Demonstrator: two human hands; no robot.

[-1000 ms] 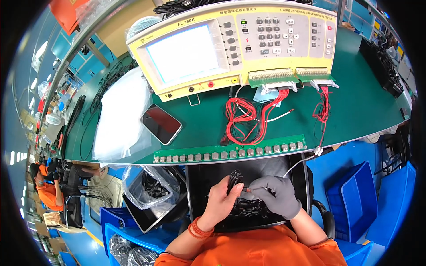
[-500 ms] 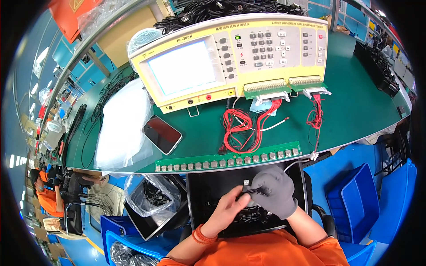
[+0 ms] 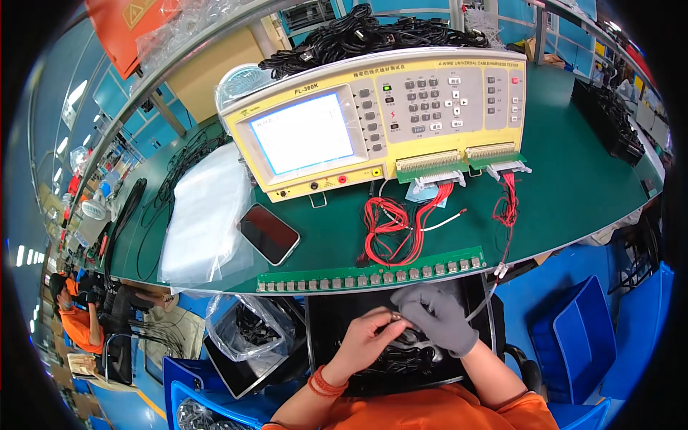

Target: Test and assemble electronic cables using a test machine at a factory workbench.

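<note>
My bare left hand (image 3: 371, 338), with a red beaded bracelet (image 3: 326, 383) at its wrist, pinches the end of a black USB cable between thumb and fingers. Right beside it, my right hand (image 3: 438, 315) in a grey glove has its fingers curled around the same cable. The plug is mostly hidden by the fingers. Both hands hover over a black tray (image 3: 333, 304) below the table edge, where coiled black cables (image 3: 408, 360) lie. Just beyond them, a green circuit board strip (image 3: 373, 278) with a row of metal sockets runs along the edge.
A yellow cable tester (image 3: 390, 147) with a lit screen stands on the green table (image 3: 559, 165), red wires (image 3: 390, 233) hanging from it. A phone (image 3: 269, 234) and white plastic sheets (image 3: 204, 215) lie left. Blue bins (image 3: 577, 337) stand right. Another person (image 3: 79, 322) sits far left.
My fingers have turned and drawn closer together, so the metal plug that showed above them is now mostly covered. The whole view has shifted slightly, and the tester's screen now shows text.
</note>
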